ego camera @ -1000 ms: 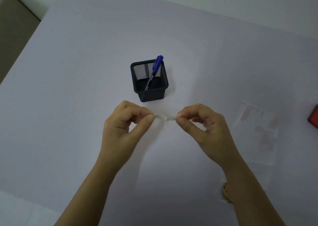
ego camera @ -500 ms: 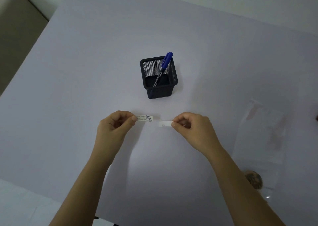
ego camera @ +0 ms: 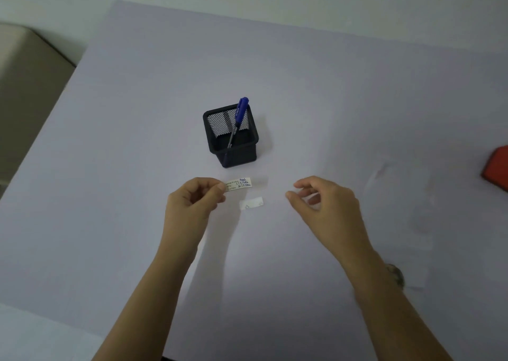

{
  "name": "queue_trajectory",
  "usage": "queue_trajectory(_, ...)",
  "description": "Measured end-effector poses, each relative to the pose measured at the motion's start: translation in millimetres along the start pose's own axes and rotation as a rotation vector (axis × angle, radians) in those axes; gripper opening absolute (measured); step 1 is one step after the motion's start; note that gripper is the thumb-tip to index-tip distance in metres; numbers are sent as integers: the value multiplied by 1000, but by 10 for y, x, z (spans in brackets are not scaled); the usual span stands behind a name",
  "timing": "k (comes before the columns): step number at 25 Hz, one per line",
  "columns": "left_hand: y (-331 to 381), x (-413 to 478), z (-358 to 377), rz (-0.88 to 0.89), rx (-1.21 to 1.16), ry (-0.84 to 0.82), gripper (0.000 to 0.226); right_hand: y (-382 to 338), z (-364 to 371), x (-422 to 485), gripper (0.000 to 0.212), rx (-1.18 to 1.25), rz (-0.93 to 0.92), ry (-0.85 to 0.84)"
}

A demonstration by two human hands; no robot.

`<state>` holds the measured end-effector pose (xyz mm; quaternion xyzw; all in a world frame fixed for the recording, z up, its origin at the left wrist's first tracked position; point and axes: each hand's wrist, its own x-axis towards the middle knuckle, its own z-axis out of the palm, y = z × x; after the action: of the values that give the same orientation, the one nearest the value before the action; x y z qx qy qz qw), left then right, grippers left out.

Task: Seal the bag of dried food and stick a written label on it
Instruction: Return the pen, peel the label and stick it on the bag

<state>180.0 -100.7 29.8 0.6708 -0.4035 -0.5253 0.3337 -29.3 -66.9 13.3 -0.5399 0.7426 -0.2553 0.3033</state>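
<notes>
A person's left hand (ego camera: 193, 199) pinched one end of a small written label (ego camera: 238, 184) between thumb and fingers, holding it just above a pale lilac surface (ego camera: 137, 140), its free end pointing toward the right hand. Handwriting in blue ink showed on the strip, too small to read. The right hand (ego camera: 321, 204) hovered beside it, apart from the label, fingers loosely curled and parted, gripping nothing. Between the two hands, a small white backing strip (ego camera: 251, 203) lay flat on the surface, just below the label's free end.

Behind the hands stood a black mesh pen holder (ego camera: 232, 140), with a blue marker (ego camera: 238, 118) leaning upright inside it, cap end above the rim. To the right, past the right forearm, lay a clear plastic bag (ego camera: 398, 215), flat and faint against the surface; what appeared to be dried food (ego camera: 395, 274) gathered at its near end, partly hidden by the arm. Whether the bag's top was sealed could not be made out. A red object (ego camera: 497, 168) sat cut off at the right edge.
</notes>
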Motion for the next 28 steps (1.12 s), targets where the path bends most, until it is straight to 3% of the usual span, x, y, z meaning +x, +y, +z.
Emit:
queue_trajectory(3,131,-55,417,13,6,-96,6,286,-448,-97,23,-4,-17,123)
queue_trajectory(7,226,-169,1218,-36,29,-306,5,1004,-987,-249,35,-78,63,187)
queue_trajectory(14,148,-205,2361,-3,205,-543,5,1805,-1144,-299,65,-73,35,11)
queue_trajectory(18,33,-86,2487,-39,324,-568,5,1947,-1043,-270,74,-167,15,-24)
queue_trajectory(28,23,-76,2510,21,450,-530,5,2092,-940,-276,70,-214,-59,75)
